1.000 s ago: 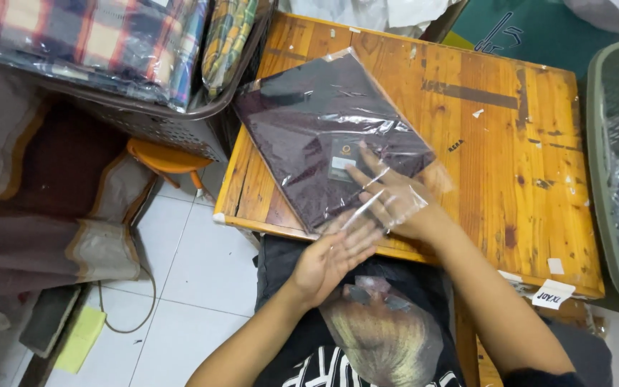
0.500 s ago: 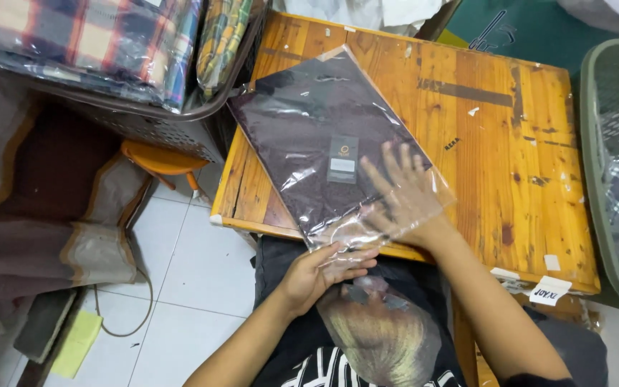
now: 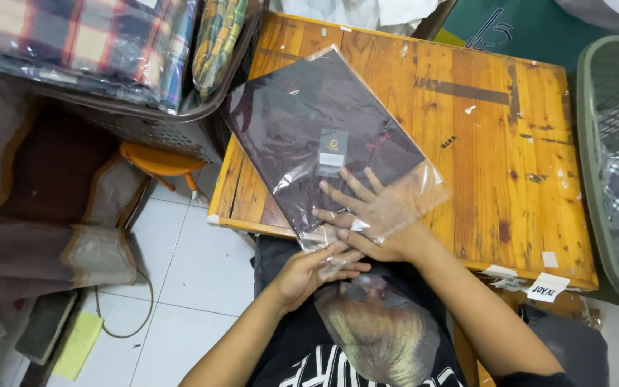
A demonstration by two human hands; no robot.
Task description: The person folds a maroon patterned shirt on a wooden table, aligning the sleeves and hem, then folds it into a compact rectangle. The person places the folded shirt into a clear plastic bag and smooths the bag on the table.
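Note:
A dark folded garment with a small hang tag lies sealed in a clear plastic bag (image 3: 309, 122) on a worn wooden table (image 3: 496, 150). My right hand (image 3: 367, 211) presses flat, fingers spread, on the bag's near end by the table's front edge. My left hand (image 3: 313, 266) sits just below that edge and pinches the bag's loose clear flap between its fingers.
A grey basket (image 3: 145, 122) at the left holds plaid fabrics in plastic. An orange stool (image 3: 159, 161) stands beneath it. A green mesh basket (image 3: 610, 165) is at the right. White paper labels (image 3: 547, 287) lie on the table's near right corner. White tiled floor shows below.
The bag has turned so its tag side faces up. My right hand went from gripping the bag's end to lying flat on it. My left hand closed on the flap.

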